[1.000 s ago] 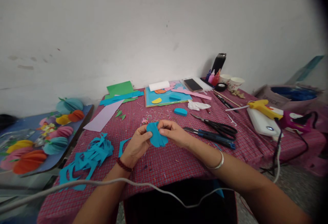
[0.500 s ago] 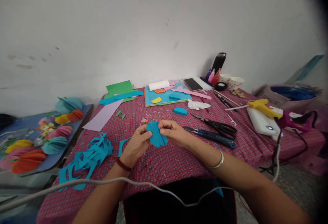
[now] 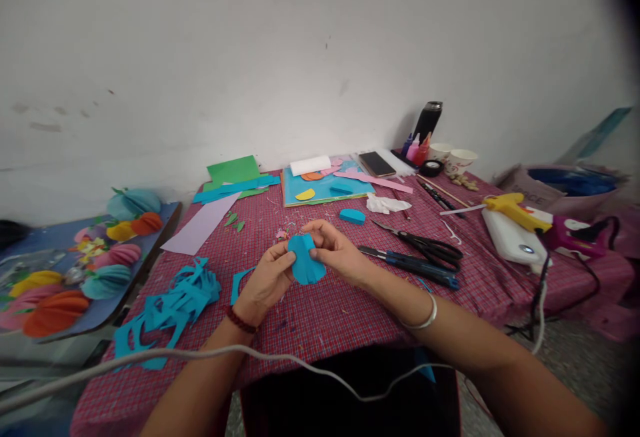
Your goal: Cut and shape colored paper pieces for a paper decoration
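A rounded blue paper cutout (image 3: 304,265), with a crease down it, is held up above the checked tablecloth. My left hand (image 3: 273,269) pinches its left edge between thumb and fingers. At the right edge, my right hand (image 3: 334,250) has its thumb against the paper and its fingers curled behind. Whether the cutout is one sheet or several layers I cannot tell. Beyond my hands lies a folded blue paper piece (image 3: 352,217). A blue paper offcut (image 3: 241,285) is partly hidden behind my left hand.
Tangled blue paper scraps (image 3: 180,304) lie at left. Scissors (image 3: 425,247) and a blue cutter knife (image 3: 415,267) lie to the right, with a yellow glue gun (image 3: 510,205) further off. Paper pumpkins (image 3: 107,282) rest on a blue board. A white cable (image 3: 280,359) crosses in front.
My right thumb and fingers have shifted on the cutout's right edge, the index finger lifting away. The paper looks flatter and more opened out. My left hand keeps its hold.
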The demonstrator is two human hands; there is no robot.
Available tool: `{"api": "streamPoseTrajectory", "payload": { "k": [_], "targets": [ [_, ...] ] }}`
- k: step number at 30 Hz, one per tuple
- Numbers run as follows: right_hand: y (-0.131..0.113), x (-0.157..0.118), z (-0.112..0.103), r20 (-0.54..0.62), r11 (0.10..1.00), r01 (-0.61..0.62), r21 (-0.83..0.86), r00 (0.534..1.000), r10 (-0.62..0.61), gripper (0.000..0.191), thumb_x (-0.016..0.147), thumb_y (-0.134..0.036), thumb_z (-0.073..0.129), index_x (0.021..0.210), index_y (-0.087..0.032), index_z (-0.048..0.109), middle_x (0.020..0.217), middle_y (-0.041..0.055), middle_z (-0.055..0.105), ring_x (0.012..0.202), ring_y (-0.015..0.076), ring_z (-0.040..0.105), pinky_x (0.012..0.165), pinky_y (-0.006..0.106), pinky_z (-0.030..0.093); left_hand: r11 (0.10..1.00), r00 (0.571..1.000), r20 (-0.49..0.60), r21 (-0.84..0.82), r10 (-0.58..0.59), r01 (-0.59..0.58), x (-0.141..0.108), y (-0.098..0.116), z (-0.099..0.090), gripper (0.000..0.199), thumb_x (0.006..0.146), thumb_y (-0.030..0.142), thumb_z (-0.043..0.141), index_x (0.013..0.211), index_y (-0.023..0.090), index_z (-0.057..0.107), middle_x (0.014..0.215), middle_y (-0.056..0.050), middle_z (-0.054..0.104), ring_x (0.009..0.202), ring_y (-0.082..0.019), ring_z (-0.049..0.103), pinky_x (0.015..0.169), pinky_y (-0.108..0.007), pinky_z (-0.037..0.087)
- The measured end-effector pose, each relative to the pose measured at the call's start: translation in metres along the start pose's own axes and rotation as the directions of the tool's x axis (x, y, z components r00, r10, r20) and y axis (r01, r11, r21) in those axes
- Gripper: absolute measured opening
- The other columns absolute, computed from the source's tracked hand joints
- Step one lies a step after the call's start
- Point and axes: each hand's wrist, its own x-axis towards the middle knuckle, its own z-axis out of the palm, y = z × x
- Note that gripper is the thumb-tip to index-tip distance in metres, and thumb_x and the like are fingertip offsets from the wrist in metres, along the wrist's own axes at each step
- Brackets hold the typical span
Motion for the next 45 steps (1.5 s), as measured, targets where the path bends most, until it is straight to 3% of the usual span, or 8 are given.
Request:
{"api": "streamPoseTrajectory", "payload": {
  "k": [2,5,8,25,30,34,38,45],
  "targets": [
    [0.0001,0.0001,0.0002,0.002,1.000,0.021,0.010,1.000,-0.021,0.045,0.072,-0.031,0.073,0.108,-0.024,0.048,0.075,-0.0039,0.056,0.061,0.0099,0.050,0.055,0.020,0.041,1.000,1.000,0.006,0.005,0.004,-0.004,-0.0002,0.0002,0.0001,0.028,0.067,0.030,0.077,0.086,0.013,0.068,0.070,-0.003,0.068,0.062,-0.014,0.063,0.064,-0.027,0.050],
    [0.0004,-0.0006,-0.0023,0.023,0.999,0.008,-0.040,1.000,-0.007,0.026,0.075,-0.034,0.070,0.090,-0.019,0.055,0.072,-0.0032,0.053,0.060,0.0090,0.048,0.055,0.020,0.040,1.000,1.000,0.006,0.004,0.008,-0.008,-0.0005,0.0007,0.0009,0.023,0.069,0.028,0.076,0.084,0.013,0.068,0.068,-0.002,0.067,0.061,-0.013,0.062,0.063,-0.026,0.050],
    [0.0003,-0.0016,-0.0049,0.049,0.998,-0.031,-0.057,0.998,0.034,0.029,0.078,-0.043,0.066,0.076,-0.016,0.055,0.068,-0.0029,0.050,0.059,0.0089,0.047,0.055,0.021,0.039,1.000,1.000,0.017,0.023,0.010,-0.011,-0.0004,0.0009,0.0015,0.019,0.070,0.028,0.075,0.079,0.013,0.067,0.067,-0.001,0.067,0.059,-0.013,0.061,0.063,-0.026,0.050],
    [-0.0004,-0.0032,-0.0042,0.029,0.996,-0.091,-0.012,0.995,0.092,0.032,0.076,-0.044,0.068,0.070,-0.017,0.051,0.064,-0.0035,0.050,0.056,0.0086,0.046,0.053,0.021,0.040,1.000,1.000,-0.013,0.010,-0.003,0.003,-0.0009,0.0018,0.0038,0.025,0.062,0.029,0.080,0.076,0.014,0.067,0.063,-0.001,0.066,0.060,-0.015,0.063,0.063,-0.029,0.051],
    [0.0012,-0.0010,-0.0025,-0.037,0.998,-0.068,-0.018,0.997,0.067,0.022,0.077,-0.036,0.068,0.081,-0.017,0.056,0.069,-0.0029,0.054,0.060,0.0089,0.047,0.055,0.021,0.041,1.000,1.000,-0.011,-0.004,-0.006,0.006,0.0002,0.0000,0.0013,0.024,0.065,0.028,0.079,0.078,0.013,0.066,0.066,-0.002,0.067,0.059,-0.013,0.062,0.065,-0.029,0.051],
    [0.0000,0.0000,0.0012,-0.037,0.999,-0.031,0.024,0.999,0.031,0.041,0.074,-0.030,0.071,0.109,-0.024,0.049,0.076,-0.0037,0.057,0.058,0.0089,0.048,0.052,0.019,0.039,1.000,1.000,-0.022,-0.025,0.010,-0.011,0.0018,-0.0011,-0.0004,0.023,0.067,0.028,0.077,0.081,0.013,0.066,0.071,-0.003,0.069,0.062,-0.014,0.063,0.066,-0.029,0.051],
    [-0.0018,-0.0016,0.0009,-0.022,0.999,-0.035,-0.036,0.999,0.034,0.024,0.078,-0.039,0.066,0.083,-0.018,0.054,0.068,-0.0041,0.051,0.056,0.0078,0.045,0.051,0.019,0.037,1.000,0.999,-0.031,-0.026,0.015,-0.016,0.0023,-0.0004,0.0007,0.022,0.067,0.027,0.077,0.080,0.013,0.067,0.067,-0.002,0.068,0.060,-0.014,0.063,0.066,-0.030,0.052],
    [-0.0016,-0.0020,-0.0013,0.011,0.993,-0.076,-0.092,0.997,0.077,0.036,0.076,-0.049,0.066,0.069,-0.018,0.049,0.058,-0.0057,0.044,0.050,0.0074,0.039,0.046,0.019,0.033,1.000,1.000,-0.026,-0.011,0.002,-0.002,0.0015,0.0008,0.0017,0.023,0.064,0.027,0.079,0.078,0.014,0.067,0.067,-0.002,0.068,0.063,-0.016,0.064,0.066,-0.030,0.052]
  ]
}}
